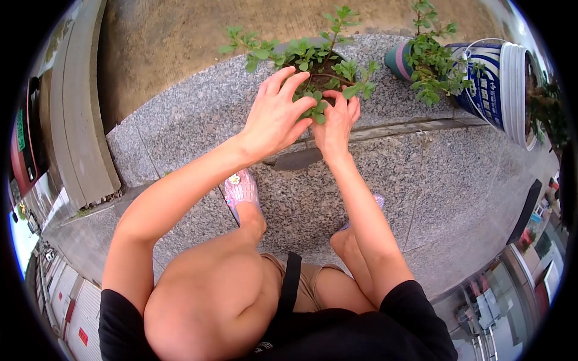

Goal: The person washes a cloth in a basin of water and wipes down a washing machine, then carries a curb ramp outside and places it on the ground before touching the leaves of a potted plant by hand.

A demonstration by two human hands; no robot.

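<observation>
A leafy green potted plant (305,54) with small rounded leaves and reddish stems stands ahead of me on the granite ledge. Its pot is mostly covered by leaves and my hands; dark soil (325,67) shows inside. My left hand (274,114) reaches in from the left, fingers spread, with the index fingertip and thumb beside a low leafy sprig (319,110). On the other side, my right hand (336,125) has its fingers curled at the same sprig, pinching it near the pot's front edge. The exact contact of the fingertips is partly hidden by leaves.
To the right, a teal pot (397,61) with a pink band holds another trailing plant (432,66). Beside it lies a blue and white bucket (490,84) with a wire handle. Granite paving (385,162) and a step edge run below; a grey kerb (81,114) stands left.
</observation>
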